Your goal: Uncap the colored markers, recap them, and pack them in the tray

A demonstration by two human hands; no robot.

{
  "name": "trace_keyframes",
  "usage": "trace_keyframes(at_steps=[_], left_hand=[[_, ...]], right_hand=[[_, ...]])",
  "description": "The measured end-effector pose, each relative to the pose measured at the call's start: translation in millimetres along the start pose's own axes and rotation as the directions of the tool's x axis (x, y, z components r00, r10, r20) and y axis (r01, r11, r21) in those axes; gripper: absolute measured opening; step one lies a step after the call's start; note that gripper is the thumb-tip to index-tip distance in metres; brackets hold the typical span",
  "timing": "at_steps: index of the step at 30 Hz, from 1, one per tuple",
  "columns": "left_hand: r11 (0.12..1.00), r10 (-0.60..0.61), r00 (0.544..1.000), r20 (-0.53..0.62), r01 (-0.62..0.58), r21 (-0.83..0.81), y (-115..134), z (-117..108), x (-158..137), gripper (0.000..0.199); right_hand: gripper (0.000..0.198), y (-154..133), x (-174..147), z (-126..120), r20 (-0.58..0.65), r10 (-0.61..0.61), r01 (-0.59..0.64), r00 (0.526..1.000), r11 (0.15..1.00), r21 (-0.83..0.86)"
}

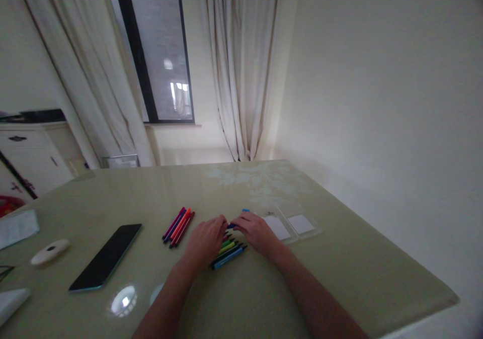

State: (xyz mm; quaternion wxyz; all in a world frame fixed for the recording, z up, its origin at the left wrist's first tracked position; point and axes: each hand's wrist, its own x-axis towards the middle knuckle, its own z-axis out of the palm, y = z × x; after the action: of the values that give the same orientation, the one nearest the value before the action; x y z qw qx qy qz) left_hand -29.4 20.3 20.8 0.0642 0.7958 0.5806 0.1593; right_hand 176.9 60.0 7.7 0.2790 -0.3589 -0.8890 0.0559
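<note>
My left hand [207, 239] and my right hand [257, 231] meet over the table, fingers closed around a small dark blue felt-tip pen [231, 226]. Most of that pen is hidden by the fingers. Below the hands lies a row of felt-tip pens [228, 253] in green, yellow-green, blue and other colours, partly covered by my left hand. A light blue tip [246, 210] peeks out beyond my right hand; I cannot tell what it belongs to. To the left, a bundle of purple, orange and red felt-tip pens [178, 227] rests on the table.
A clear plastic case [315, 230] with white inserts lies open right of my hands. Left are a black phone or tablet [107, 256], a white mouse [50, 252] and a folded cloth or paper [18, 228]. The glossy table [339, 278] runs along the wall.
</note>
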Motion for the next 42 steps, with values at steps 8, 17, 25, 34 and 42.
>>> trace_keyframes(at_steps=[8,17,25,34,42], left_hand=[[0.981,-0.183,0.982,-0.046,0.186,0.053,-35.7,-10.2,0.4,0.032],[0.985,-0.144,0.989,0.033,0.147,-0.092,-33.1,-1.3,2.2,0.024],[0.818,-0.479,0.855,-0.197,0.517,0.254,-47.8,-7.0,-8.1,0.026],[0.789,-0.529,0.837,-0.139,0.545,0.283,-57.6,1.9,-11.7,0.03],[0.954,-0.293,0.94,-0.175,0.299,0.004,-44.0,1.5,-2.4,0.021]], right_hand=[[0.022,67.1,-18.4,-45.2,-0.426,0.355,-0.326,0.832,0.935,0.144],[0.015,29.7,36.9,-11.9,0.039,0.277,-0.273,0.96,0.958,-0.084],[0.008,34.8,72.9,-0.5,0.176,0.307,-0.266,0.935,0.937,-0.225],[0.019,37.8,77.1,-0.6,0.171,0.298,-0.268,0.939,0.947,-0.177],[0.041,-0.4,85.0,-9.5,0.202,0.012,-0.036,0.979,0.993,0.111]])
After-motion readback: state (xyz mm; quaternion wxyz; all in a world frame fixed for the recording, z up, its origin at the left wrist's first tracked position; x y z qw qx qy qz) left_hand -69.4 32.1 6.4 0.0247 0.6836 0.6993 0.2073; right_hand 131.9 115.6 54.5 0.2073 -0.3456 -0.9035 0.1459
